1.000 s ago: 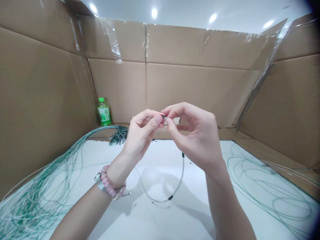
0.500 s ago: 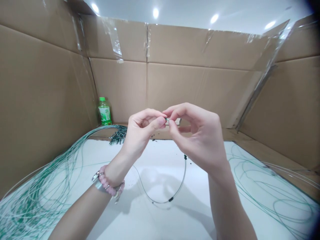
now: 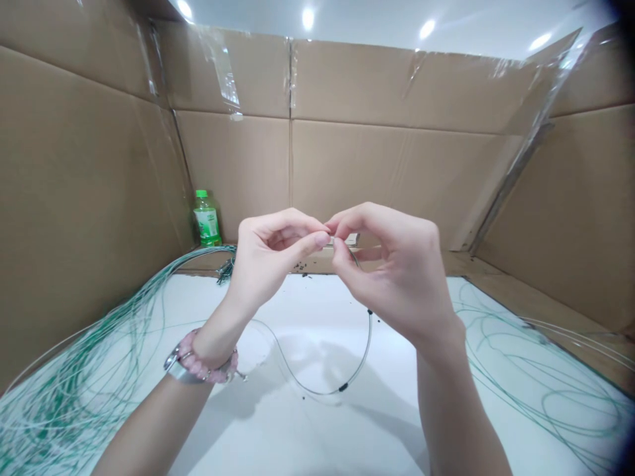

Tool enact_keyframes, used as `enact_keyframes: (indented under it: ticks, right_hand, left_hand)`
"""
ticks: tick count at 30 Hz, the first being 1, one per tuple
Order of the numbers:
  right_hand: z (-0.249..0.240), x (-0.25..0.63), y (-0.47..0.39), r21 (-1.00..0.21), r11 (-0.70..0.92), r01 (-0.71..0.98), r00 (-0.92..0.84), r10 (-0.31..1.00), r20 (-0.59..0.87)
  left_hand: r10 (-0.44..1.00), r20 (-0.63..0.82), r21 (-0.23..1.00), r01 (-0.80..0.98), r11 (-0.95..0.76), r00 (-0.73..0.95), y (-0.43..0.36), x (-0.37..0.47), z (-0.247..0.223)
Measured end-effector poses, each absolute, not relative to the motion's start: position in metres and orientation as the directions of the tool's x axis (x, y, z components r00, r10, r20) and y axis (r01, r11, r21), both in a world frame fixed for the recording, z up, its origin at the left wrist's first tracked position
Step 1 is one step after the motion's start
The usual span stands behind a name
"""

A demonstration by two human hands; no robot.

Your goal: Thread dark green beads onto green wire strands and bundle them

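In the head view my right hand (image 3: 389, 274) pinches a thin green-and-white wire (image 3: 370, 334) between thumb and forefinger. The wire runs down from those fingers and curves over the white table toward the left. Dark sleeves (image 3: 343, 387) sit on it at its lower bend and higher up near my right palm. My left hand (image 3: 278, 254) is closed in a pinch, its fingertips meeting the right ones. Whatever lies between the left fingertips is tiny and mostly hidden.
Tangled green and white wires (image 3: 74, 390) cover the left side, with dark ends bundled behind my left hand. More loose wires (image 3: 540, 396) lie on the right. A green bottle (image 3: 206, 221) stands at the back left. Cardboard walls (image 3: 397, 165) enclose the white table (image 3: 307, 443).
My left hand has shifted slightly left, and the fingertips of both hands have come closer together. The dark green bit that showed between them is now covered. The wire loop has barely moved.
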State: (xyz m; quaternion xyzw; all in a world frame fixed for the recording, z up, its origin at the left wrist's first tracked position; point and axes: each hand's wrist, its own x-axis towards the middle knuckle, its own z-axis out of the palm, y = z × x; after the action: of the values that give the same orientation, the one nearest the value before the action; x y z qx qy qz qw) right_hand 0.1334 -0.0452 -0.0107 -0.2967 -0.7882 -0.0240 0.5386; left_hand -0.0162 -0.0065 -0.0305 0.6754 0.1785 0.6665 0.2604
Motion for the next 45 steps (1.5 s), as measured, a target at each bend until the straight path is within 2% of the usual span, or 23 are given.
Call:
enact_keyframes:
  ticks: [4, 9, 13, 22, 33, 45]
  right_hand:
    - [-0.012, 0.134, -0.045, -0.284, 0.817, 0.501, -0.254, 0.453, 0.855]
    - [-0.011, 0.134, -0.045, -0.276, 0.809, 0.519, -0.276, 0.465, 0.841]
    - [-0.011, 0.135, -0.046, -0.317, 0.824, 0.470, -0.275, 0.478, 0.834]
    - [-0.012, 0.136, -0.046, -0.384, 0.816, 0.433, -0.217, 0.507, 0.834]
    - [-0.012, 0.134, -0.045, -0.394, 0.824, 0.407, -0.134, 0.480, 0.867]
    - [-0.011, 0.134, -0.046, -0.420, 0.817, 0.394, -0.104, 0.494, 0.863]
  left_hand:
    - [0.542, 0.836, 0.544, -0.001, -0.839, 0.084, -0.011, -0.020, -0.028]
    - [0.412, 0.900, 0.405, 0.074, -0.911, 0.146, -0.014, -0.024, -0.026]
    - [0.446, 0.886, 0.438, 0.084, -0.895, 0.125, -0.016, -0.023, -0.025]
    - [0.554, 0.822, 0.563, -0.031, -0.826, 0.132, -0.016, -0.020, -0.026]
    - [0.580, 0.814, 0.580, -0.084, -0.810, 0.023, -0.016, -0.011, -0.029]
    - [0.574, 0.819, 0.573, -0.082, -0.816, 0.009, -0.014, -0.008, -0.031]
